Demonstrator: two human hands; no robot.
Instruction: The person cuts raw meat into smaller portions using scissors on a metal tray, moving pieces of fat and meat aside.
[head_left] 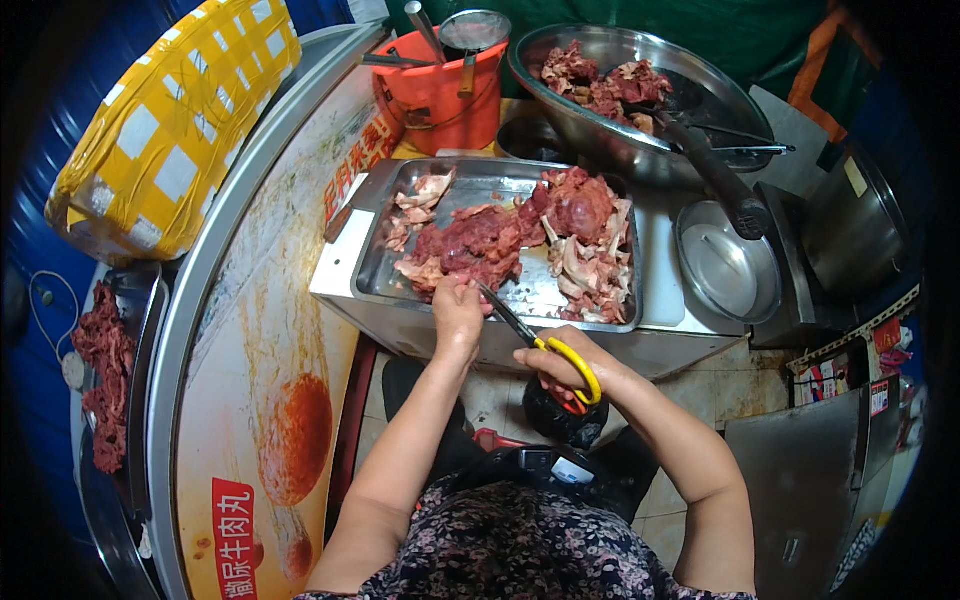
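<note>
My right hand [570, 365] is closed round the yellow-handled scissors [572, 362], whose blades point up and left toward the raw meat. My left hand [461, 318] is pinched at the near edge of a large piece of red meat [465, 247], close to the scissor tips. The meat lies in a shallow steel tray [375, 270] in front of me. Along the tray's right side are a round lump of meat [582, 208] and a pile of pale fatty trimmings [592, 275]. More pale scraps [422, 198] lie at its far left corner.
Behind the tray stand an orange bucket [450, 110] holding a strainer and a large steel bowl [530, 75] with meat. A steel basin [728, 262] is at the right. At far left, meat strips [104, 380] lie beside the slanted printed panel [270, 400]; a yellow taped box [175, 130] rises above.
</note>
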